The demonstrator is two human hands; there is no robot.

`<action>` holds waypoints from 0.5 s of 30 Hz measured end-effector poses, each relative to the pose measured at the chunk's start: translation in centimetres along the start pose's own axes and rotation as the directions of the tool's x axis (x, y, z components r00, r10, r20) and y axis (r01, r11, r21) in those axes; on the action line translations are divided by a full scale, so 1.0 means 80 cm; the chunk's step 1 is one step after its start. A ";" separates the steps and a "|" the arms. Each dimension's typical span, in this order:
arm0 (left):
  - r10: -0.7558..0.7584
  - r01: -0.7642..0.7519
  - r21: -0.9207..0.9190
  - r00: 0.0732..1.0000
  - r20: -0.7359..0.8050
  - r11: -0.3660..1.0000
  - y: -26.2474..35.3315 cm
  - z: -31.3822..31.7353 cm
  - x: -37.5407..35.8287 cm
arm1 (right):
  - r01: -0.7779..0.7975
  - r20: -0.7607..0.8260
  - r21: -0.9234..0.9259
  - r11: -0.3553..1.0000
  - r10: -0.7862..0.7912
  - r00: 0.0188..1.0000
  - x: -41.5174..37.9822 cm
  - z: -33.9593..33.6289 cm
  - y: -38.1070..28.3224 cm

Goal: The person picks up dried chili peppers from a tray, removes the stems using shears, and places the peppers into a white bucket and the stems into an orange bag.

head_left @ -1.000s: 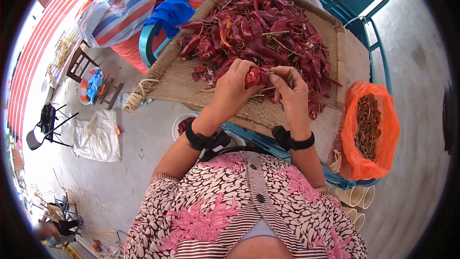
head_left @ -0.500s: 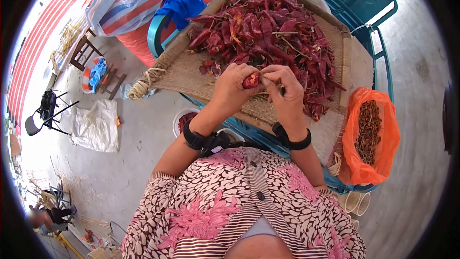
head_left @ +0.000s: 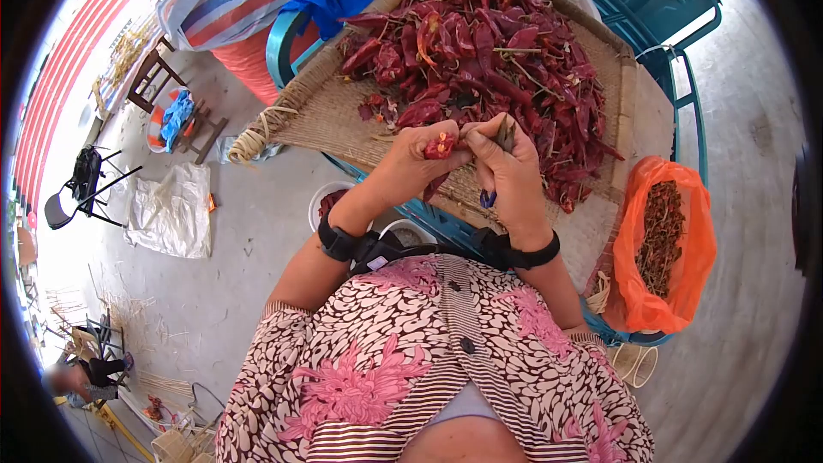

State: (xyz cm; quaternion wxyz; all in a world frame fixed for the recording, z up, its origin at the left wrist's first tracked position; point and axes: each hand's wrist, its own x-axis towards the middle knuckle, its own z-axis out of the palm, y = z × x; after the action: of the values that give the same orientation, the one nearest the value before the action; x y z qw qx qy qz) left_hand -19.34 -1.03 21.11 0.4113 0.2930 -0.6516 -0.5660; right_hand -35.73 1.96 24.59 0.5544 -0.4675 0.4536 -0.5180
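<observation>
My left hand (head_left: 411, 160) is closed around a dried red chili pepper (head_left: 440, 147), its cut-looking, orange-flecked end facing me. Touching it at the fingertips, my right hand (head_left: 512, 170) grips a small pointed tool (head_left: 507, 135). The tool's dark tip sticks up past my thumb, and a blue end shows below my palm; its middle is hidden by the fingers. Both hands are over the near edge of a woven tray (head_left: 334, 124). Beyond them a big heap of dried red chilies (head_left: 480, 43) covers much of the tray.
A teal metal frame (head_left: 279, 47) surrounds the tray. To the right hangs an orange plastic bag (head_left: 693, 249) of brown stems. A white bucket (head_left: 319, 206) with red pieces stands below left. Striped sacks (head_left: 244, 0), a black chair (head_left: 60, 216) and a seated person are farther left.
My right hand has turned, bringing the tool's dark tip and blue end into view. My left hand, still around the chili, has shifted slightly left.
</observation>
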 end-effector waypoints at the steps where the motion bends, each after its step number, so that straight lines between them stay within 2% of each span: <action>1: 0.018 -0.019 0.022 1.000 0.023 1.000 0.001 -0.003 0.000 | -0.033 0.010 0.061 0.998 0.032 0.999 0.000 -0.001 0.001; 4: 0.077 -0.089 0.134 0.993 0.089 0.987 0.015 -0.012 0.002 | -0.158 0.075 0.276 0.948 0.142 0.987 0.003 -0.007 0.008; 5: 0.151 -0.166 0.189 0.984 0.091 0.968 0.012 -0.013 0.005 | -0.215 0.116 0.368 0.904 0.185 0.976 0.007 -0.012 0.011; 7: 0.295 -0.314 0.298 0.949 0.108 0.901 0.004 -0.014 0.012 | -0.328 0.190 0.545 0.772 0.267 0.945 0.012 -0.020 0.016; 9: 0.290 -0.299 0.213 0.954 0.073 0.930 -0.003 -0.012 0.014 | -0.421 0.262 0.697 0.581 0.340 0.903 0.015 -0.026 0.020; 10: 0.287 -0.293 0.170 0.956 0.056 0.941 -0.005 -0.011 0.015 | -0.386 0.246 0.662 0.643 0.299 0.922 0.015 -0.026 0.022; 12: 0.094 -0.100 0.140 0.994 0.050 0.985 -0.002 -0.015 0.013 | -0.304 0.222 0.584 0.753 0.212 0.952 0.015 -0.020 0.021; 13: -0.005 -0.001 0.125 0.999 0.048 0.992 -0.002 -0.017 0.011 | -0.064 0.086 0.394 0.917 0.032 0.996 0.012 -0.012 0.017; 14: -0.025 0.024 0.244 1.000 -0.002 0.970 -0.006 -0.017 0.008 | 0.175 -0.002 0.152 0.973 -0.177 0.984 0.007 -0.003 0.011; 15: -0.037 0.054 0.357 0.998 -0.056 0.933 -0.013 -0.016 0.005 | 0.387 -0.029 -0.116 0.915 -0.392 0.919 0.002 0.006 -0.003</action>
State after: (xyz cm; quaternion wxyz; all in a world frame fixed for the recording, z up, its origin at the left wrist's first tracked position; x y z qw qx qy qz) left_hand -18.52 -2.21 20.22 0.3536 0.3915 -0.7267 -0.4401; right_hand -35.31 1.82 24.87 0.4021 -0.5640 0.3930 -0.6047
